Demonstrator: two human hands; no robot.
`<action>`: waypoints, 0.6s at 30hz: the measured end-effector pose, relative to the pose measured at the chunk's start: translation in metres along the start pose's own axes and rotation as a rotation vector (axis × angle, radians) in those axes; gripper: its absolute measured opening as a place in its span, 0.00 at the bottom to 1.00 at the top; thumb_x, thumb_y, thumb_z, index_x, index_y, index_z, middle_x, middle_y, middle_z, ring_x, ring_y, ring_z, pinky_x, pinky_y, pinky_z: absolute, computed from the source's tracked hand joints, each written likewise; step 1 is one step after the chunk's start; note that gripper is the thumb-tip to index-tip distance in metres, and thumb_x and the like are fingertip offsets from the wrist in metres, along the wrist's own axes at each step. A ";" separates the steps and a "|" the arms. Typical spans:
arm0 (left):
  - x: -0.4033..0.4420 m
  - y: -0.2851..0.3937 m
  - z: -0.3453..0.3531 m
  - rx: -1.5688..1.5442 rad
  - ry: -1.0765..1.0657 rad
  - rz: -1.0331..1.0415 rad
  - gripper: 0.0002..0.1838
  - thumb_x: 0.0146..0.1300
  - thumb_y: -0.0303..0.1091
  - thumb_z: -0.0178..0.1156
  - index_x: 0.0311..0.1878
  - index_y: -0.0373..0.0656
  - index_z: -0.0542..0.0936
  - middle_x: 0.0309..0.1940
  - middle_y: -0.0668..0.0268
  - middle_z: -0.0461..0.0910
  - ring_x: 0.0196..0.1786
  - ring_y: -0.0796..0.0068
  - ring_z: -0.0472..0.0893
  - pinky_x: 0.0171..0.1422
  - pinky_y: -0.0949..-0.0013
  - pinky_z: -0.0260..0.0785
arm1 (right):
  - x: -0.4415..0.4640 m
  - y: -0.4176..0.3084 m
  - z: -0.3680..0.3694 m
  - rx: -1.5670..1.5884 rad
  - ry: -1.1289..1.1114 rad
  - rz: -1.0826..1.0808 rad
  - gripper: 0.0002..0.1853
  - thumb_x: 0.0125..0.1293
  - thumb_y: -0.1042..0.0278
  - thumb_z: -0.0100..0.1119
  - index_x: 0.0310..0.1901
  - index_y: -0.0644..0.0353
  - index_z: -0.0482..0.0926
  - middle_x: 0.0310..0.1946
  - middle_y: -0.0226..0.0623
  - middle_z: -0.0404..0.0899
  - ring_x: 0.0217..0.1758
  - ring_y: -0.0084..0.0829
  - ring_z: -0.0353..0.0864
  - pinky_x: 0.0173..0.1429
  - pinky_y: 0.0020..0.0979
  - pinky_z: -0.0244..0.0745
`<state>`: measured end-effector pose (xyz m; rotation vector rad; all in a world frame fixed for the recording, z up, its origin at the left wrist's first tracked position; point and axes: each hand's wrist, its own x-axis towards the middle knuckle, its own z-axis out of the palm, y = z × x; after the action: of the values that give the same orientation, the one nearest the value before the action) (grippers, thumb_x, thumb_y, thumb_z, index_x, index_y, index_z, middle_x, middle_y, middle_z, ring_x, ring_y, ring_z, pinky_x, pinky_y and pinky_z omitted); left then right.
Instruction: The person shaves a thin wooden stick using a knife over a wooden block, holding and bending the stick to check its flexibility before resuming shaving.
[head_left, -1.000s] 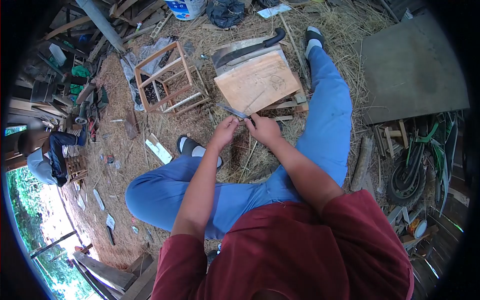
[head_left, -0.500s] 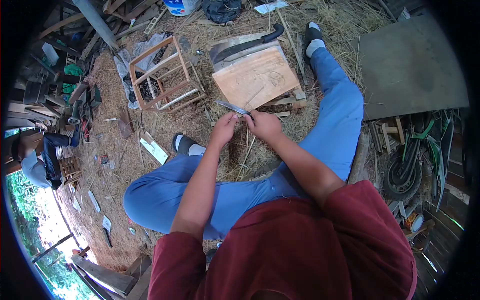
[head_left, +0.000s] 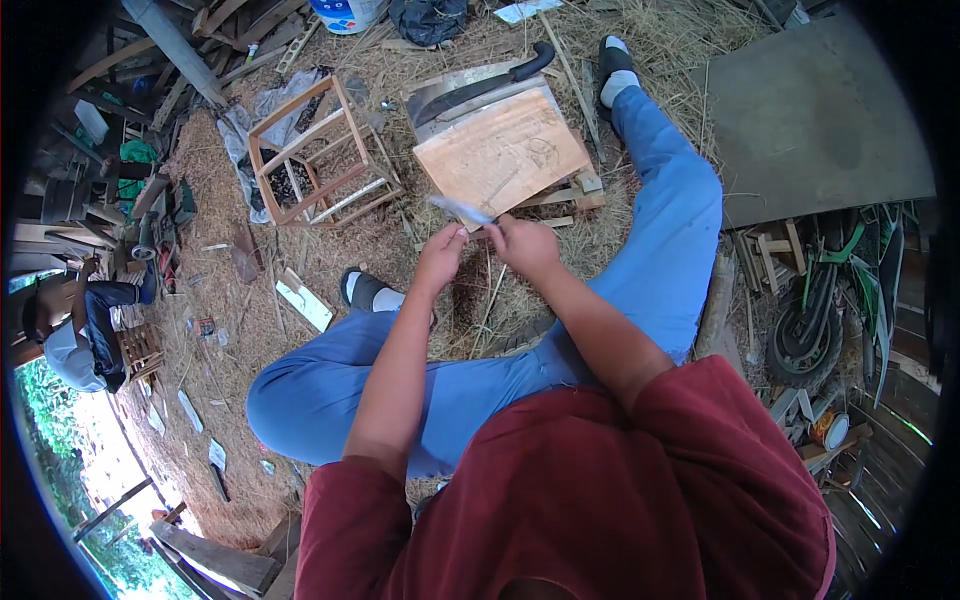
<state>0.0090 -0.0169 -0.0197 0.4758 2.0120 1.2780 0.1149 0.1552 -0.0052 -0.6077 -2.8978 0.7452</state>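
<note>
In my right hand (head_left: 526,248) is a knife (head_left: 462,209), its blade pointing left and smeared by motion. My left hand (head_left: 440,260) is closed in a pinch just left of the right one; what its fingers hold is too small to make out. Both hands are close together above the near edge of a wooden board (head_left: 505,155), the knife blade crossing over its near corner. On the far side of that board lies a machete (head_left: 485,86) with a black handle.
A wooden frame (head_left: 318,160) stands left of the board. A grey sheet (head_left: 820,120) lies at the right, near a motorbike wheel (head_left: 805,345). Another person (head_left: 75,335) sits at far left. Straw and shavings cover the floor around my legs.
The knife blade has become blurred with movement between my hands. My whole view has shifted slightly. The person at far left has moved an arm.
</note>
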 end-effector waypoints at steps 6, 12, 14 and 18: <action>0.005 -0.004 -0.001 -0.030 -0.045 -0.033 0.15 0.81 0.40 0.52 0.37 0.44 0.77 0.25 0.76 0.67 0.30 0.83 0.66 0.35 0.72 0.59 | 0.001 0.013 0.003 -0.040 0.045 -0.025 0.22 0.75 0.43 0.55 0.33 0.55 0.79 0.23 0.46 0.84 0.26 0.51 0.86 0.30 0.51 0.79; 0.005 0.000 0.000 0.084 0.002 0.029 0.14 0.79 0.40 0.53 0.40 0.39 0.78 0.28 0.65 0.75 0.34 0.73 0.74 0.44 0.65 0.69 | 0.001 0.025 0.002 -0.042 -0.004 0.009 0.24 0.76 0.42 0.52 0.36 0.56 0.81 0.26 0.48 0.85 0.29 0.52 0.87 0.34 0.52 0.81; 0.004 -0.001 -0.002 0.108 0.004 0.018 0.15 0.79 0.41 0.53 0.41 0.39 0.78 0.28 0.65 0.76 0.35 0.73 0.75 0.45 0.65 0.69 | 0.004 0.040 0.005 -0.028 0.003 0.194 0.25 0.78 0.41 0.49 0.37 0.57 0.83 0.28 0.49 0.86 0.33 0.53 0.88 0.39 0.54 0.82; 0.005 -0.016 -0.011 0.052 0.013 0.041 0.16 0.79 0.42 0.53 0.40 0.40 0.79 0.28 0.66 0.76 0.34 0.73 0.74 0.44 0.65 0.69 | 0.010 0.086 -0.027 -0.033 0.014 0.386 0.29 0.80 0.41 0.41 0.42 0.58 0.84 0.33 0.53 0.87 0.41 0.55 0.89 0.48 0.57 0.82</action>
<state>-0.0010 -0.0278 -0.0332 0.5369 2.0603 1.2582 0.1409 0.2401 -0.0227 -1.1923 -2.8149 0.7247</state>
